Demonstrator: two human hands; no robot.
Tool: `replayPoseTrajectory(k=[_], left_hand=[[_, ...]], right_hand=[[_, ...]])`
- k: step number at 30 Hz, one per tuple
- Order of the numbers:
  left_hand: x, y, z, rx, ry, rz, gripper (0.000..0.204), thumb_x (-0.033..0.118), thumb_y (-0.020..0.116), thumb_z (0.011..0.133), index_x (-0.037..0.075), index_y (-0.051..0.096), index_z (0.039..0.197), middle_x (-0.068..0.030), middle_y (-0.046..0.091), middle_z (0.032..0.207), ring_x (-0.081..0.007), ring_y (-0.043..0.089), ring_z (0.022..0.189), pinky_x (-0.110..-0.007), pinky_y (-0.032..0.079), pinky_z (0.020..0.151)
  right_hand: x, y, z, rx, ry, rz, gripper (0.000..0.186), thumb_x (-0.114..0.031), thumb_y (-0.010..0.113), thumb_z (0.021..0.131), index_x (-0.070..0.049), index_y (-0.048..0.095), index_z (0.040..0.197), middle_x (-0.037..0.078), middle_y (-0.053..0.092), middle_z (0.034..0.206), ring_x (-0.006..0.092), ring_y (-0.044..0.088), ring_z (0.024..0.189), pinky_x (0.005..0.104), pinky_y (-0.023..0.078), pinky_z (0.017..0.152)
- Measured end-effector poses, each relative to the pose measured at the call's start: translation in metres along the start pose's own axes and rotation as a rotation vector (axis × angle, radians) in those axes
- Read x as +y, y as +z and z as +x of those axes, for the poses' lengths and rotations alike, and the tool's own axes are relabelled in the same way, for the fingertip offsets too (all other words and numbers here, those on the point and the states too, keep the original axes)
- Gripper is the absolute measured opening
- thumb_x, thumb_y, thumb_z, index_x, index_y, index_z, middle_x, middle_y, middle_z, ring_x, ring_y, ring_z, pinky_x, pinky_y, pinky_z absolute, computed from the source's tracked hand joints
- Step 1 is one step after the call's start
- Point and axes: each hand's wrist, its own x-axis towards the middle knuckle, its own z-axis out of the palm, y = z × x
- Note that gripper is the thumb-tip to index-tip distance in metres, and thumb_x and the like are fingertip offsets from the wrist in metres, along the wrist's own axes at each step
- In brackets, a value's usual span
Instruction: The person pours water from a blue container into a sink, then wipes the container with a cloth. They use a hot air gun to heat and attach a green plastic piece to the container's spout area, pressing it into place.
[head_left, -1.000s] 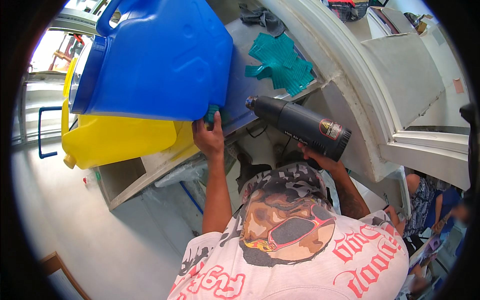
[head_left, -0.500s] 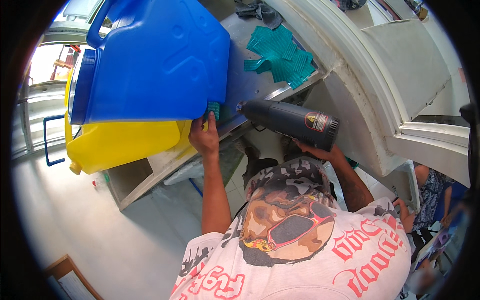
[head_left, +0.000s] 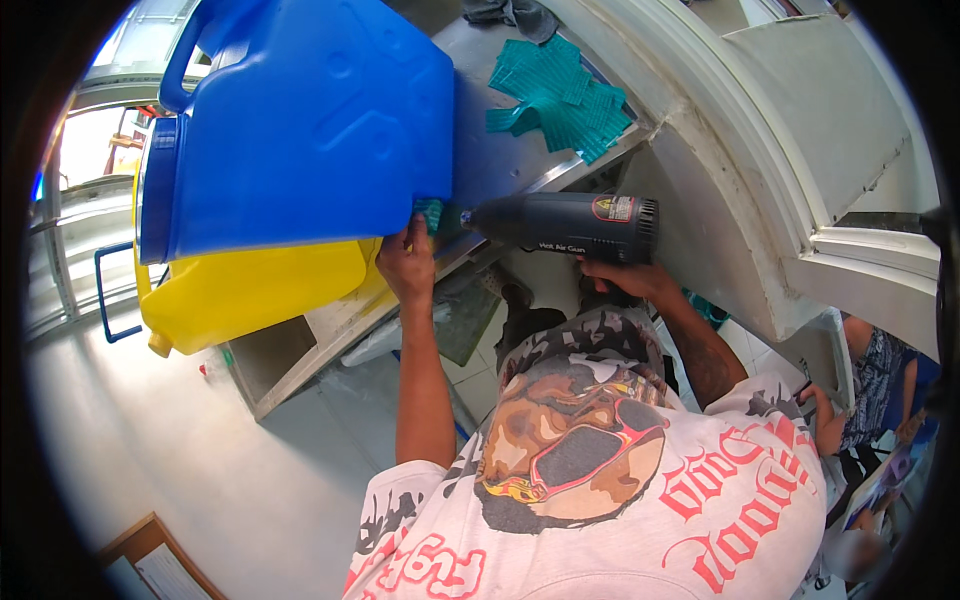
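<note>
A large blue plastic jerrycan [head_left: 310,130] lies on its side on the metal table. At its lower right corner sits a small green plastic shrink band [head_left: 429,213]; whether it goes all the way round the spout there is hidden. My left hand [head_left: 405,265] is closed at that corner, fingertips pressed against the band. My right hand [head_left: 622,275] grips the handle of a dark grey heat gun [head_left: 565,225]. The gun's nozzle points left at the band, a short gap away.
Beneath the blue jerrycan is a yellow one [head_left: 255,295]. Several flat green shrink bands [head_left: 560,100] lie piled on the metal table [head_left: 490,160], near a grey cloth [head_left: 512,14]. A pale curved partition [head_left: 720,190] stands to the right. Another person [head_left: 865,385] is at the far right.
The heat gun has moved slightly up and left, and its body is now more level. My left hand stays at the jerrycan's corner. The whole view has shifted a little.
</note>
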Motion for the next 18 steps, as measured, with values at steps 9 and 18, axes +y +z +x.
replayPoseTrajectory(k=[9, 18], left_hand=[[-0.001, 0.002, 0.001, 0.004, 0.066, 0.045, 0.024, 0.023, 0.071, 0.092, 0.0, 0.075, 0.099, -0.0209, 0.072, 0.086, -0.0343, 0.071, 0.074, -0.04, 0.053, 0.066], [0.004, 0.016, -0.01, 0.165, 0.02, 0.021, 0.024, 0.02, 0.071, 0.093, 0.0, 0.073, 0.105, -0.0173, 0.073, 0.08, -0.0293, 0.072, 0.068, -0.036, 0.053, 0.062]], right_hand=[[-0.004, 0.008, 0.014, 0.029, -0.048, -0.098, 0.027, -0.013, 0.079, 0.081, -0.006, 0.068, 0.105, 0.002, 0.068, 0.082, 0.0109, 0.064, 0.068, 0.0293, 0.055, 0.062], [-0.001, 0.005, 0.011, 0.058, -0.301, -0.252, 0.027, -0.016, 0.08, 0.083, -0.005, 0.069, 0.105, 0.004, 0.068, 0.089, 0.0116, 0.064, 0.079, 0.0306, 0.056, 0.072]])
